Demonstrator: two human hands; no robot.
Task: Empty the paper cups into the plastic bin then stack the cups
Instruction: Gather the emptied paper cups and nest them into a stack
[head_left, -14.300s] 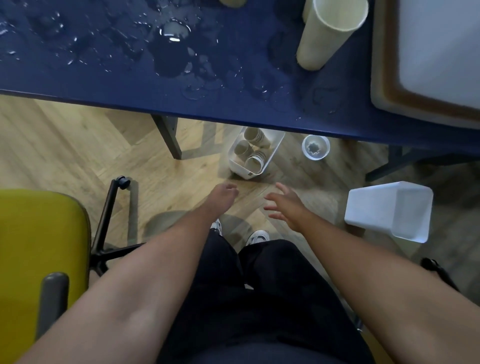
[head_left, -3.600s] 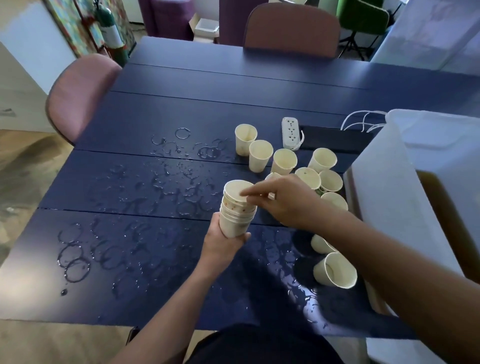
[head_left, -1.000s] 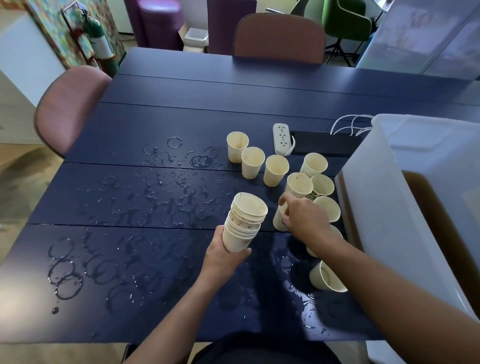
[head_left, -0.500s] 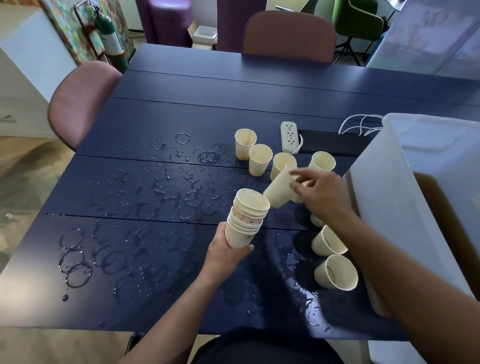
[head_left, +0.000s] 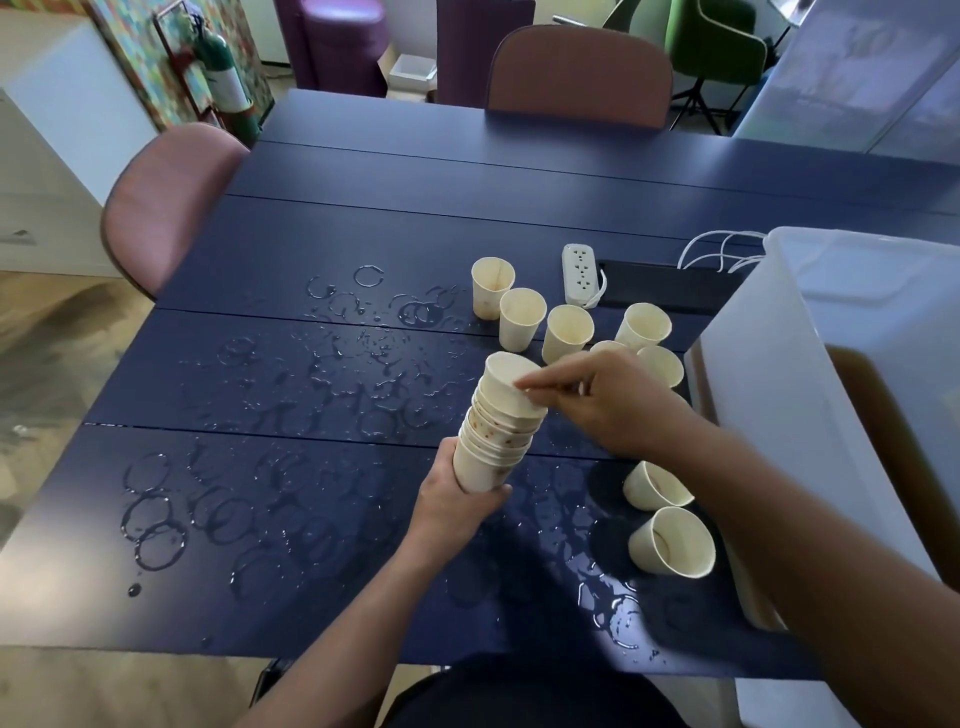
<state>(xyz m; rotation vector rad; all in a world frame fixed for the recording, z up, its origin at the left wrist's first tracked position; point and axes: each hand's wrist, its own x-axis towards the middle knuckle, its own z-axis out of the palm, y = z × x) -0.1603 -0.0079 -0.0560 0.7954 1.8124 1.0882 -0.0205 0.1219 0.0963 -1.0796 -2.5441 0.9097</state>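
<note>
- Left hand (head_left: 457, 499) wraps around the bottom of the stack of cups (head_left: 498, 423), fingers curled round the lowest cup, holding the stack off the wet table (head_left: 311, 519) and tilted a little toward the other hand. That lean looks chosen to turn the stack's open mouth toward the right hand.
- Right hand (head_left: 608, 400) is right at the top of the stack, fingers pinched on the rim of the top cup (head_left: 506, 376). My read: it is seating that cup down into the ones below.
- Just beyond the right hand, loose cups (head_left: 522, 325) stand upright in a rough row. More cluster right behind the knuckles, partly hidden, so I cannot count them.
- Nearer the body, under the right forearm, two more cups (head_left: 670, 540) lie tipped on their sides. They look empty from here.
- To the outside of the right arm stands the plastic bin (head_left: 779, 415), tall and translucent, close enough for pouring without a reach. Its contents are not clear.
- Past the row of cups sits a white power strip (head_left: 582, 280), with white cables (head_left: 722, 249) beyond it.
- Water rings and droplets spread out on the left hand's side.
- Judgement: emptying looks largely done, stacking is mid-way. The wet top and the nearby power strip are the thing to watch.
</note>
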